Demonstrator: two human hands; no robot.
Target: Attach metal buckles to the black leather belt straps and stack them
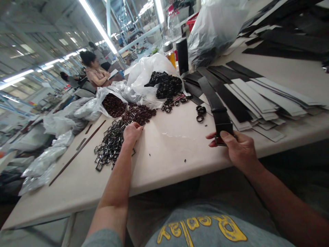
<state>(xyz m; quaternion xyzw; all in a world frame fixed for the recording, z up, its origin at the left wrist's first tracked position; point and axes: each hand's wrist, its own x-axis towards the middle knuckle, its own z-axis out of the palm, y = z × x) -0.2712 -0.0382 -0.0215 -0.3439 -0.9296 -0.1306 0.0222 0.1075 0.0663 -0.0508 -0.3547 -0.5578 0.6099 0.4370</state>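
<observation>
My right hand (239, 147) grips the near end of a black belt strap (211, 96), thumb on top, with a dark metal buckle (220, 141) at that end. The strap runs away from me over other straps. My left hand (132, 133) is closed in a pinch at the near edge of a pile of small dark-red pieces (141, 115); what its fingertips hold is too small to make out. Just left of that hand lies a heap of metal buckles (109, 142). Several black loops (200, 114) lie left of the strap.
Black and white straps (259, 97) spread over the right of the table (164, 164). Behind are a bag of black loops (164, 84), a black flask (182, 56), a jar (169, 53) and a large plastic bag (216, 27). Plastic bags (51, 151) line the left edge. A person (96, 70) sits beyond.
</observation>
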